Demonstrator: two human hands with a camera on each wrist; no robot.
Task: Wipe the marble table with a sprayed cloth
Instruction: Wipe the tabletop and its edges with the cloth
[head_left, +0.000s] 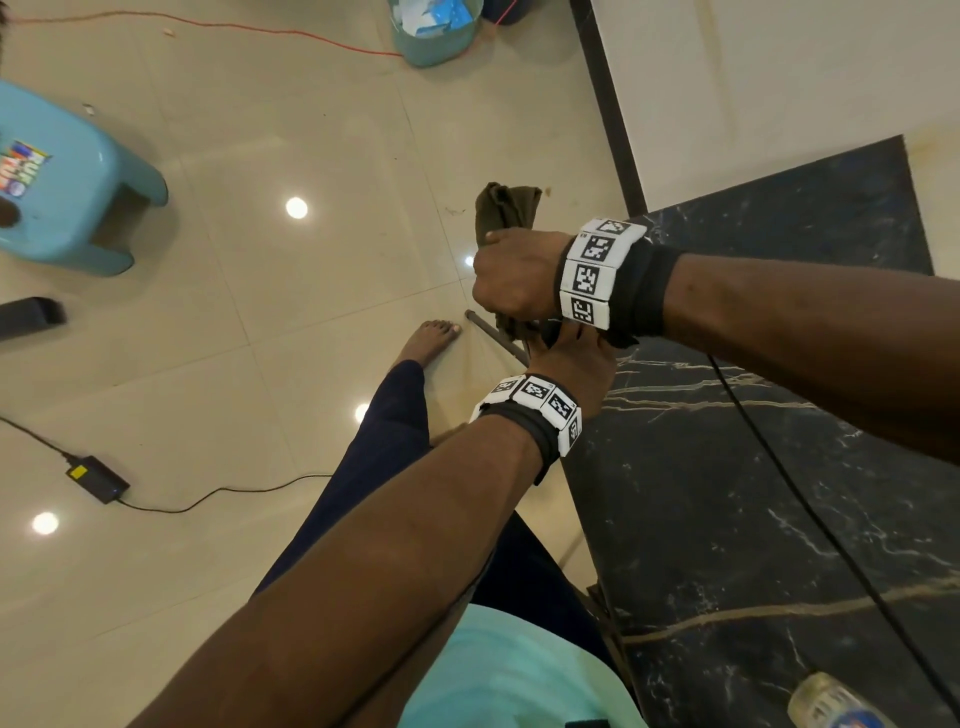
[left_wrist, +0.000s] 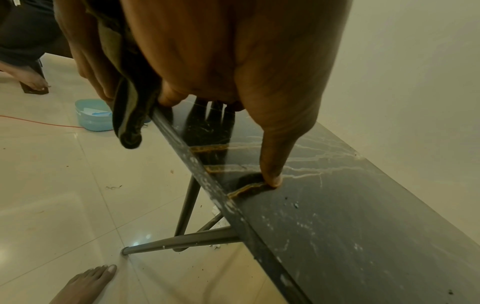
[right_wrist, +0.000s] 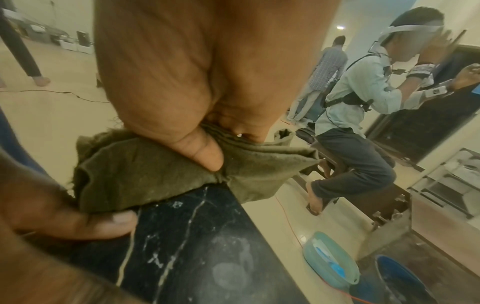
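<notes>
My right hand (head_left: 511, 280) grips a bunched olive-brown cloth (head_left: 506, 208) over the near-left corner of the black marble table (head_left: 727, 519). In the right wrist view its thumb (right_wrist: 205, 156) pinches the cloth (right_wrist: 145, 172) against the curled fingers. The cloth's lower end hangs past the table edge (left_wrist: 130, 119). My left hand (head_left: 576, 358) sits just below the right wrist. Its straight thumb (left_wrist: 272, 176) presses on the marble top (left_wrist: 363, 226) and its fingertips touch the edge beside the cloth. A clear spray bottle (head_left: 831, 701) lies on the table at the near right.
A black cable (head_left: 779, 467) runs across the table top. On the tiled floor are a blue stool (head_left: 67, 182), a teal bin (head_left: 436, 31), a power adapter (head_left: 96, 478) with its cord, and my bare foot (head_left: 431, 332). Another person (right_wrist: 363, 102) sits beyond the table.
</notes>
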